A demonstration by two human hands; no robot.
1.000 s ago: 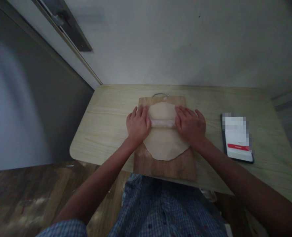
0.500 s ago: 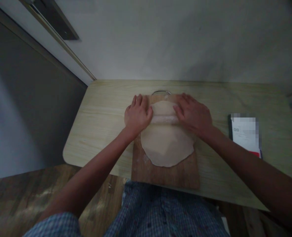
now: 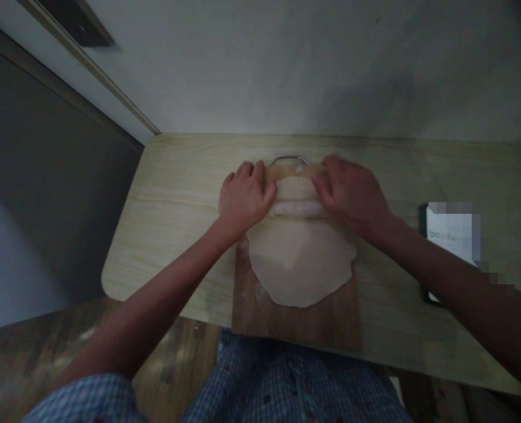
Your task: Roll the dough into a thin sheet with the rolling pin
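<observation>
A flour-dusted rolling pin [image 3: 296, 208] lies crosswise over the far part of a flat, roughly round sheet of dough [image 3: 302, 264]. My left hand [image 3: 246, 195] is closed over the pin's left end, thumb pointing inward. On the right end, my right hand [image 3: 353, 191] grips it the same way, its fingers curled over the far side. Both palms hide the pin's ends. Beneath the dough is a wooden board [image 3: 282, 326] with flour traces and a metal handle [image 3: 289, 158] at its far edge.
The board rests on a pale wood-grain table [image 3: 163, 235] pushed against a wall [image 3: 251, 70]. A phone [image 3: 448, 232] with a lit screen lies to the right, partly behind my right forearm. Below the table's near left edge shows a wooden floor [image 3: 172, 364].
Both hands stay on the rolling pin, which sits at nearly the same far part of the dough. The camera view has shifted slightly, and my right forearm now covers part of the phone.
</observation>
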